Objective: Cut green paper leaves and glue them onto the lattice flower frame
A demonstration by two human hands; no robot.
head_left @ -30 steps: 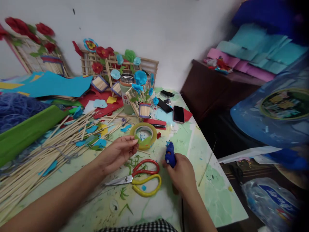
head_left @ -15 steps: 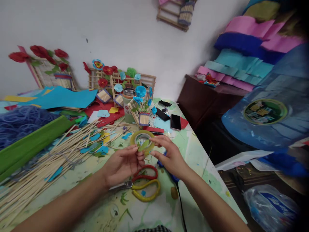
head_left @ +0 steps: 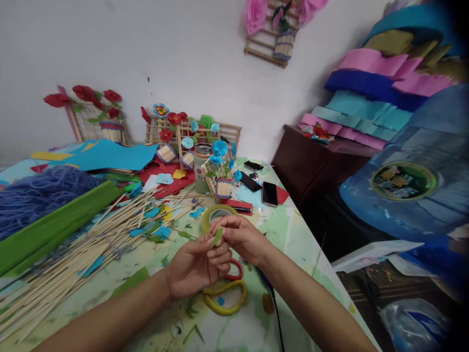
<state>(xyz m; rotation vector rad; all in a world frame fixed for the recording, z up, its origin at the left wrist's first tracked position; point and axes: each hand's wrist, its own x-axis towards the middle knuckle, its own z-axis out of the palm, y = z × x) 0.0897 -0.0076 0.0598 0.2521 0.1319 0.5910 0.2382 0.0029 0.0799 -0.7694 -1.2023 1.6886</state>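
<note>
Between left hand (head_left: 196,269) and right hand (head_left: 247,239), small green piece (head_left: 217,238), fingers (head_left: 220,260) of both pinching it at their tips

phone (head_left: 270,193), screen up | translucent blue bottle (head_left: 410,146) | dark-red cabinet (head_left: 311,161) | plastic bag (head_left: 410,325)

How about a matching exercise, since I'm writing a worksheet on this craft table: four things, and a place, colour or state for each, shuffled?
Things:
1. Small green piece
2. Scissors
3. Phone
4. Heap of blue strands

Places, colours, states:
A. One handle loop red, the other yellow
B. At the picture's left, beside a long green sheet
C. At the fingertips of the left hand and right hand
D. Lying flat, dark screen up

Pairs: 1-C, 2-A, 3-D, 4-B
</note>
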